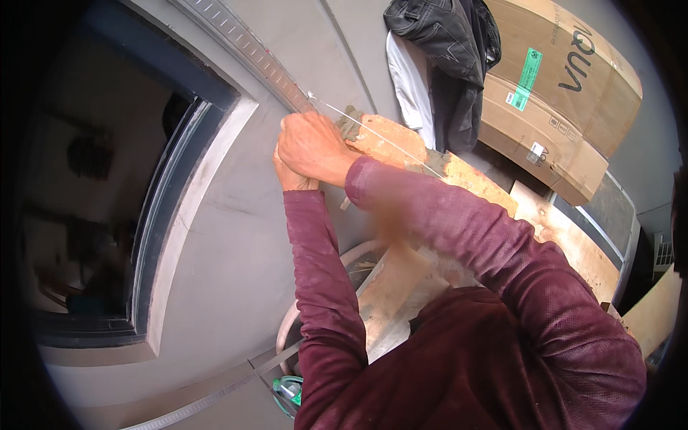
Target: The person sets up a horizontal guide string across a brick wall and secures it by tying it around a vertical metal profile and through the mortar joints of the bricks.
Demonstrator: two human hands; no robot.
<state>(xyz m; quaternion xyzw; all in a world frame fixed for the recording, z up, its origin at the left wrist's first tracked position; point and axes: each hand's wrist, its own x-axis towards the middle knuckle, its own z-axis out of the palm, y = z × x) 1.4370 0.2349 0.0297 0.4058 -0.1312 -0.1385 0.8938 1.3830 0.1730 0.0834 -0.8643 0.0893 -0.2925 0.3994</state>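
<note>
My two hands are together against the grey wall, at the lower end of a perforated metal strip. My right hand is closed and lies over my left hand, hiding most of it. The left hand's fingers look curled too; whatever the two grip is hidden. Just beyond them a thin white string is fixed by the strip and runs slanting down to the right. Under it an orange brick sits with grey mortar at its wall end, and more brick continues to the right.
A dark-framed window is at the left. Dark clothing hangs behind the bricks, beside a large cardboard box. Wooden boards lie at the right. A pale hoop-shaped tube and a green-capped bottle are low down.
</note>
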